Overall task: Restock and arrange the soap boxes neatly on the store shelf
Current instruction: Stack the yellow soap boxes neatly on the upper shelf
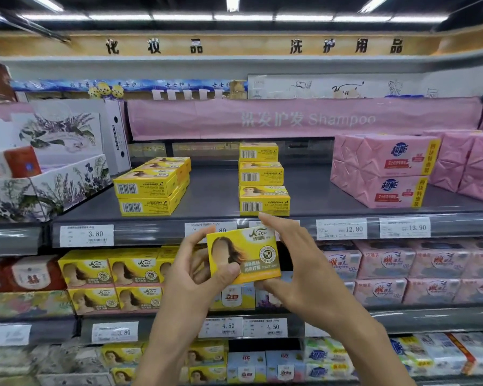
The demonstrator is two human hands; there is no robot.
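I hold a yellow soap box [244,254] in front of the shelf edge, its printed face toward me. My left hand [198,266] grips its left side with the thumb on the front. My right hand [293,263] pinches its right side from top and bottom. On the grey shelf [212,190] above stand a stack of three yellow soap boxes [262,181] in the middle and a double-layer group of yellow boxes [151,188] to the left. More yellow boxes [112,280] fill the shelf below, behind my left hand.
Pink wrapped soap packs [385,168] sit at the right of the grey shelf. A floral display carton [45,179] stands at the left. Price tags [87,235] line the shelf rails. Pink and blue soap packs fill the lower shelves.
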